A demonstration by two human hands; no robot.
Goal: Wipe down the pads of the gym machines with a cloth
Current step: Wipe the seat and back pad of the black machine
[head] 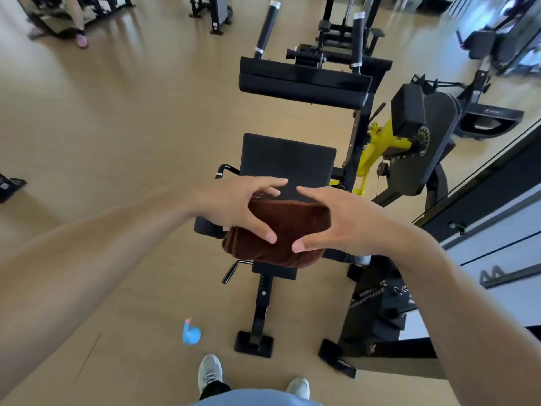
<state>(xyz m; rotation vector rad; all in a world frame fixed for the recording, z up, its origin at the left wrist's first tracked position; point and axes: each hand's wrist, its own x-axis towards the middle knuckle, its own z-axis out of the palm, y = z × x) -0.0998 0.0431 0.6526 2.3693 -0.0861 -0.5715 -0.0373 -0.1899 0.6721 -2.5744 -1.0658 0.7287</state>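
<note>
Gripping folded brown terry cloth (pixel 278 230) from both sides, left hand (pixel 234 206) and right hand (pixel 336 221), fingers curled, over black padded machine seat (pixel 288 161). Pale wooden gym floor (pixel 117 127) all around; blue spray bottle (pixel 191 333) at seven o'clock.

Both bare hands hold a folded, dark brown terry cloth (pixel 281 230) over the near end of a black padded seat (pixel 288 162) of a black-and-yellow steel gym machine (pixel 389 142); the left hand (pixel 237 209) grips its left edge and the right hand (pixel 336 221) its right edge, thumbs on top. Beyond the seat sits a wide black cushioned pad (pixel 301 83) with two upright black foam rollers (pixel 266 27) behind it. On the tan wooden floor (pixel 117 127) near the person's grey trainers (pixel 209 373) stands a small blue plastic spray bottle (pixel 191 333).
</note>
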